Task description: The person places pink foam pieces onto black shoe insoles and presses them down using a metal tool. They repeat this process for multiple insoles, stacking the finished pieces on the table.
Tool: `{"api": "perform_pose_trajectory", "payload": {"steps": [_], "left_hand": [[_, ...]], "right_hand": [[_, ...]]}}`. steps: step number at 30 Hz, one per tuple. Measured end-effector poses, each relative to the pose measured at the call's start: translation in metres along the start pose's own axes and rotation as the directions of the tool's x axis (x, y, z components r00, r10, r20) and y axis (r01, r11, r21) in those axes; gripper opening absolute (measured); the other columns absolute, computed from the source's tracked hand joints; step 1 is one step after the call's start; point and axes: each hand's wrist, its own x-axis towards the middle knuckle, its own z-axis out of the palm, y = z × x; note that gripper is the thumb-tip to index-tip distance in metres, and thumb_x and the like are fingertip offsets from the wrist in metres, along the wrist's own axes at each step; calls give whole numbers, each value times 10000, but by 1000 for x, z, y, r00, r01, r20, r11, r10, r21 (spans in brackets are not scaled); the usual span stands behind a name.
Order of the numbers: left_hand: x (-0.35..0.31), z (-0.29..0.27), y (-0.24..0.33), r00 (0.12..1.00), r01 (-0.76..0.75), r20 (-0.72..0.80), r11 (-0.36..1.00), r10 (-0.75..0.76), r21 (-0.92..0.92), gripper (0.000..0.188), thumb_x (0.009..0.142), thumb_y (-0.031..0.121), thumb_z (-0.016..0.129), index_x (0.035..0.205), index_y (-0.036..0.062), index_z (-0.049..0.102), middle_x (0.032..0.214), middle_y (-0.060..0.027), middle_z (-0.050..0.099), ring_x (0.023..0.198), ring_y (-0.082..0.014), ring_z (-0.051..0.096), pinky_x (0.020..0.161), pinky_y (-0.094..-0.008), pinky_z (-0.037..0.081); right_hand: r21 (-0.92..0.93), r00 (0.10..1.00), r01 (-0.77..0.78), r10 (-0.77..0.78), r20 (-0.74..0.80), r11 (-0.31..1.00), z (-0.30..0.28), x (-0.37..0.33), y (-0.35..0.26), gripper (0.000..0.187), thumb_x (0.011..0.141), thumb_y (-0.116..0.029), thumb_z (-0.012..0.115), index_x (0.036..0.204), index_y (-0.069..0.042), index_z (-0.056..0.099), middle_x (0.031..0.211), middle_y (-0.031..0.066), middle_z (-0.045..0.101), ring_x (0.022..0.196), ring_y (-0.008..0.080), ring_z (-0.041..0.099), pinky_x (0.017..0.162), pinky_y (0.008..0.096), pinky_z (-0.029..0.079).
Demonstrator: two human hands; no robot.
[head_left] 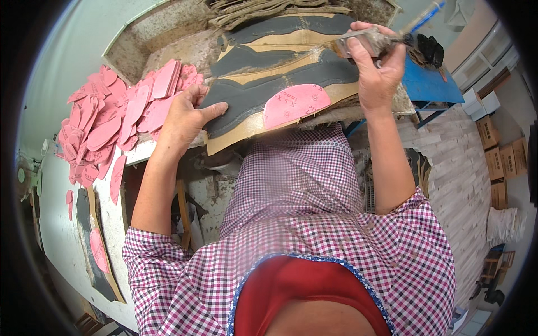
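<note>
A brown sheet (228, 141) with dark grey shaped layers (246, 92) lies at the front of the worktable, its near edge tilted toward me. My left hand (189, 116) pinches its left end, thumb on top of the grey layer. On the sheet's front part rests a half-round pink foam pad (296, 105), printed on its face. Over the sheet's right end, my right hand (381, 67) is closed on a crusted flat tool (358, 43) with a blue handle (428, 17). It looks like a glue brush, though the fingers hide part of it.
Loose pink pads (103, 126) are heaped to my left on a white table (61, 246). Another grey-and-brown piece (92, 246) lies there, bearing a pink pad. Brown strips (263, 12) are stacked at the back. A blue stand (434, 84) and cardboard boxes (499, 159) are to the right.
</note>
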Motion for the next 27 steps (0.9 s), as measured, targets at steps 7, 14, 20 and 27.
{"api": "perform_pose_trajectory", "payload": {"steps": [7, 14, 20, 27], "left_hand": [[-1, -15, 2, 992, -66, 114, 978, 44, 199, 361, 769, 56, 773, 1088, -5, 614, 939, -19, 624, 860, -114, 563, 813, -259, 447], [-6, -9, 7, 995, -32, 93, 998, 28, 51, 362, 762, 17, 762, 1095, 0, 620, 913, 6, 611, 844, -105, 550, 836, -260, 438], [-10, -7, 13, 998, -40, 59, 995, 34, 95, 362, 756, 33, 770, 1087, 14, 624, 930, 2, 638, 870, -97, 565, 839, -251, 443], [-8, 0, 12, 992, -100, -75, 995, 100, -1, 268, 753, -9, 736, 991, 38, 622, 1126, -107, 633, 786, -115, 599, 706, -266, 500]], "right_hand": [[76, 986, -168, 166, 30, 983, 33, -24, -9, 392, 850, -7, 701, 1155, -37, 457, 1131, 101, 626, 949, 140, 629, 811, 280, 560], [340, 980, -185, 149, 129, 922, 95, -42, -26, 450, 846, 40, 683, 1206, -53, 430, 1156, 137, 609, 995, 181, 623, 861, 318, 536], [202, 988, -120, 96, 124, 972, 78, -36, -25, 476, 820, 44, 703, 1201, -53, 435, 1144, 104, 612, 932, 136, 631, 789, 281, 556], [-82, 996, -57, 52, -67, 995, 3, -19, -16, 399, 866, -13, 685, 1185, -49, 448, 1150, 126, 623, 1001, 178, 620, 877, 310, 530]]}}
